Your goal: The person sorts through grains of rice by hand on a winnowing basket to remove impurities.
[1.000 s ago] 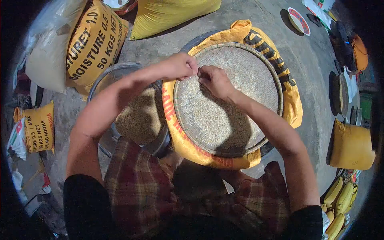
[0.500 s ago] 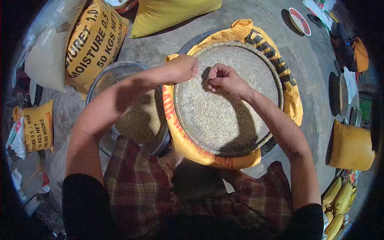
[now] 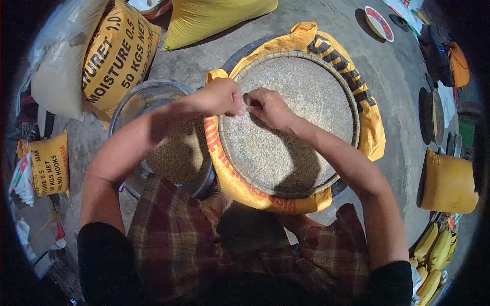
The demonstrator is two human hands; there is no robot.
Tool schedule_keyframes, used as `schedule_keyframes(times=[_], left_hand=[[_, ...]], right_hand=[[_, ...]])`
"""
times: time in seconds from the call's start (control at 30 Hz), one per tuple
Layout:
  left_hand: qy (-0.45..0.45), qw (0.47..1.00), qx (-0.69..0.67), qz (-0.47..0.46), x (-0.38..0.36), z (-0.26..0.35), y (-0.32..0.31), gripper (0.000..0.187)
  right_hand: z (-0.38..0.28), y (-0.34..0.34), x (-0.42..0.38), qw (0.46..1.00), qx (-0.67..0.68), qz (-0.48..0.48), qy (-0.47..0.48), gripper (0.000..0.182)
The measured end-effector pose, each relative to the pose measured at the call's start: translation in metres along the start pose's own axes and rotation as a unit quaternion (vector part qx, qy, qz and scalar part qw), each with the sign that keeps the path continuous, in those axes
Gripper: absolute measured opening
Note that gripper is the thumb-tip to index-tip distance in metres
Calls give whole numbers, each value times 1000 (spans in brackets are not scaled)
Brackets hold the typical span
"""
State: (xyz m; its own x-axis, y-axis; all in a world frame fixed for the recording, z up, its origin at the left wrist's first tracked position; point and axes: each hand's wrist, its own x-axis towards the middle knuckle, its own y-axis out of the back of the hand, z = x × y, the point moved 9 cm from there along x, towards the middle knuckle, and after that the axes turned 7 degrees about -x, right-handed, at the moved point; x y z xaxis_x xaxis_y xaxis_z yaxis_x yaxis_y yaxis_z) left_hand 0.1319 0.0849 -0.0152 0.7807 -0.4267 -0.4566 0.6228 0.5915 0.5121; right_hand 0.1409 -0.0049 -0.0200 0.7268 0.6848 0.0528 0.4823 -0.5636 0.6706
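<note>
A round woven tray (image 3: 351, 109) holds a spread of pale grain (image 3: 265, 153) and rests on a yellow printed sack (image 3: 375, 132). Above the tray's upper left rim is my left hand (image 3: 223, 97), its fingers curled together; whatever is between them is too small to make out. Close beside it, over the grain, my right hand (image 3: 269, 108) has thumb and fingers pinched, and anything held there is hidden. Under my left forearm stands a large metal basin (image 3: 122, 109) with darker grain (image 3: 178, 158) in it.
Full printed sacks (image 3: 115, 61) stand at the upper left, and a yellow-green sack (image 3: 219, 20) lies at the top. A red-rimmed bowl (image 3: 379, 24) sits at the upper right. On the right are a yellow container (image 3: 449, 183) and bananas (image 3: 440, 250).
My right hand has moved left, closer to my left hand. My left hand has shifted slightly left and down, its fingers now pointing lower.
</note>
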Motion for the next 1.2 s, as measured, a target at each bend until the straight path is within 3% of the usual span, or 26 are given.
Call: schedule_keyframes(times=[0.07, 0.13, 0.23, 0.27, 0.33, 0.37, 0.4, 0.47, 0.5, 0.53, 0.57, 0.73, 0.77, 0.83, 0.87, 0.9, 0.93, 0.97, 1.0, 1.03, 1.07, 1.13, 1.17, 1.2], left_hand=[[85, 994, -68, -19, -9, -6, 7, 26], [70, 996, -45, -5, -13, -2, 9, 26], [47, 999, 10, 13, -13, 2, 2, 26], [36, 998, 43, 17, -10, 1, -4, 27], [-3, 997, 70, 24, -7, -5, -23, 23], [-65, 981, 172, 69, -8, 4, -27, 20], [-126, 948, 272, 111, -13, 18, -29, 19], [-110, 955, 259, 92, -10, 14, -32, 17], [-47, 980, 184, 64, -7, 4, -29, 16], [17, 993, 109, 36, -9, -2, -27, 16], [18, 993, 108, 35, -14, 4, -22, 16], [17, 984, -161, 70, -30, 1, -12, 14], [17, 984, -161, 73, -32, -6, -14, 14], [71, 915, -395, 44, -44, -14, -29, 23], [70, 914, -398, 44, -47, -15, -35, 23], [75, 870, -486, 40, -50, -17, -46, 24], [79, 818, -569, 34, -52, -18, -55, 25], [77, 816, -572, 34, -53, -16, -63, 25], [95, 768, -632, 36, -53, -14, -73, 23], [112, 716, -688, 37, -53, -13, -83, 22], [109, 715, -689, 35, -53, -12, -89, 22], [38, 620, -783, -27, -46, -1, -104, 24], [-64, 606, -792, -47, -42, -15, -120, 27], [-77, 553, -823, -110, -46, -3, -118, 26]], right_hand=[[-3, -10, -4, 997, -42, -37, 53, 10], [-5, 1, -9, 997, -47, -28, 53, 7], [23, 4, -13, 991, 36, -93, -86, 6], [29, 6, -11, 991, 34, -93, -86, 6], [36, 0, -8, 970, 168, -111, -136, 8], [36, -4, -12, 929, 289, -127, -191, 11], [29, -2, -10, 929, 290, -129, -191, 11], [23, -6, -10, 909, 323, -151, -215, 8], [26, -13, -12, 909, 322, -152, -216, 8], [24, -10, -7, 960, 219, -114, -134, 7], [17, -8, -4, 990, 112, -74, -50, 9], [-8, -12, -4, 998, -40, -47, 17, 11], [-7, -8, -7, 996, -67, -57, 8, 10], [-3, 3, -15, 993, -95, -70, -3, 8], [8, 10, -21, 995, -31, -81, -46, 7], [11, 16, -23, 991, 33, -91, -89, 6], [6, 20, -26, 991, 30, -93, -89, 6], [3, 23, -31, 987, 38, -105, -115, 7], [-4, 27, -37, 982, 47, -117, -141, 8], [-29, 33, -39, 989, 40, -104, -98, 10], [-54, 35, -42, 991, 21, -105, -83, 12], [-104, 35, -47, 998, 4, -60, 23, 13], [-118, 27, -52, 996, -24, -59, 57, 15], [-130, 21, -57, 993, -52, -57, 91, 16]])
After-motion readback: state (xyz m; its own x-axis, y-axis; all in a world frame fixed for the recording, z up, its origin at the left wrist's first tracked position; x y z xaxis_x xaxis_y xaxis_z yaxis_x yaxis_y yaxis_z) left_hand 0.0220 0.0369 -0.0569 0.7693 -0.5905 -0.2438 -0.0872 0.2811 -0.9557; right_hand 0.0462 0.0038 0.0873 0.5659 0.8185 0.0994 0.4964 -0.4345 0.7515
